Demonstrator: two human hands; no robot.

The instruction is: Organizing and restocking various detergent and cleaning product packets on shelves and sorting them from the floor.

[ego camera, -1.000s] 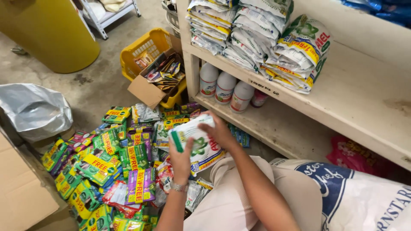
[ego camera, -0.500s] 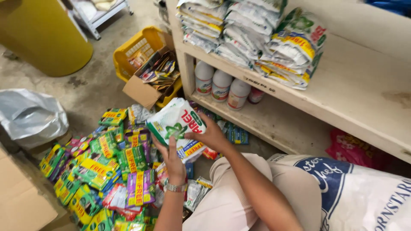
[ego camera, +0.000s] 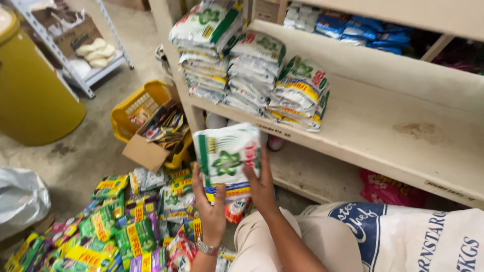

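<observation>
I see both hands holding a small stack of white-green packets (ego camera: 228,160) up in front of the shelf (ego camera: 383,126). Left hand (ego camera: 210,211) grips the bottom edge, fingers curled. Right hand (ego camera: 261,186) clamps the right side; its thumb probably sits behind. Loose packets (ego camera: 121,226) lie on the floor below.

Even, soft daylight; no glare. Faint shadow under the cream wooden shelf (ego camera: 383,100). Slight motion blur; edges mildly stretched.

Single head-worn view, looking steeply down, close over floor (ego camera: 85,161), shelf (ego camera: 383,131)
</observation>
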